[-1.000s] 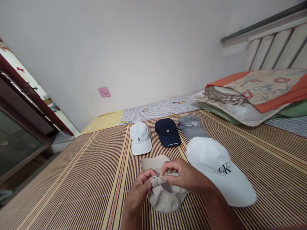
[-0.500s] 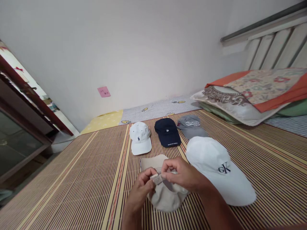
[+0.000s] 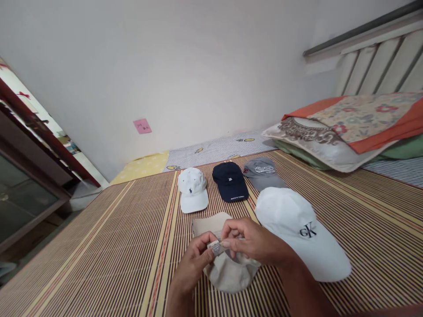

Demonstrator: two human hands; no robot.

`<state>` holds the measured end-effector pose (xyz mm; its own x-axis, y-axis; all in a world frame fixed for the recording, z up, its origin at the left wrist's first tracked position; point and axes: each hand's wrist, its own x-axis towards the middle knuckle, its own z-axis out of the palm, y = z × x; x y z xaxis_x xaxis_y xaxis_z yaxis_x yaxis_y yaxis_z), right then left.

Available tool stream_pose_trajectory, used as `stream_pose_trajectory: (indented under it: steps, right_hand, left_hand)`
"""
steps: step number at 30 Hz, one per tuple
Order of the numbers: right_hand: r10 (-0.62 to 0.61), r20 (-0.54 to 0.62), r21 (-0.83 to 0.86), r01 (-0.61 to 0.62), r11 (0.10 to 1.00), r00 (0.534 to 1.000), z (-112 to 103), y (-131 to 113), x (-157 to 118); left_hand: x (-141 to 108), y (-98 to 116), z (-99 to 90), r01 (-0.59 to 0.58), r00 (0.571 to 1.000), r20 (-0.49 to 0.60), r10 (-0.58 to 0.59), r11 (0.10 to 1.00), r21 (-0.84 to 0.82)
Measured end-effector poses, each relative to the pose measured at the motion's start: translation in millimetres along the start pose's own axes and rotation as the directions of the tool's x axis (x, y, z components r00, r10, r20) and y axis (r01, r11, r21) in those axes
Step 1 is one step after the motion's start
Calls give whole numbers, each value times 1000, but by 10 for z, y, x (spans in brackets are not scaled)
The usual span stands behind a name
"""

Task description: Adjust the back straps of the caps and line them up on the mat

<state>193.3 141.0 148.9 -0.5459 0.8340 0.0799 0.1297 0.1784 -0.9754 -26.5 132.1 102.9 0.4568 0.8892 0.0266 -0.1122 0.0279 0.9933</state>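
Note:
A beige baseball cap lies on the striped mat, its brim pointing away from me and its opening facing up. My left hand pinches a small pale strip on the cap, a label or strap with faint marks, between thumb and fingers. At the strip's right end, my right hand grips it with thumb and forefinger. The fingers of both hands nearly meet over the cap and hide part of its inside. Close to my right forearm rests a large white cap with dark "CK"-like letters.
Beyond my hands sit a white cap with a small dark logo, a navy cap and a grey cap. Pillows are piled at the right. A pink note sticks to the wall.
Both hands stay at the same place on the beige cap. The right fingers shift slightly, and the pale strip turns a little so its marks show more. The other caps have not moved.

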Motion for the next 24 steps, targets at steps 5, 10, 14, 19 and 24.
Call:
stream_pose_trajectory:
  steps: [5,10,14,19,24]
  right_hand:
    - [-37,-12,-83,36,996,999,-148,91,-42]
    - [-27,24,-68,29,997,999,-162,61,-42]
    - [-42,73,-6,42,999,996,-113,46,-24]
    - [-49,112,21,47,999,992,-44,54,12]
    - [-43,26,-69,45,997,999,-136,82,-21]
  left_hand:
    - [-8,-11,-31,-17,1000,-20,16,999,-32]
    - [-10,-12,-17,20,1000,11,-20,1000,-18]
    - [-8,4,0,45,999,23,-44,998,-48]
    - [-8,-11,16,74,997,-5,-74,997,-35]
    - [4,-24,13,83,996,-27,-85,994,-73]
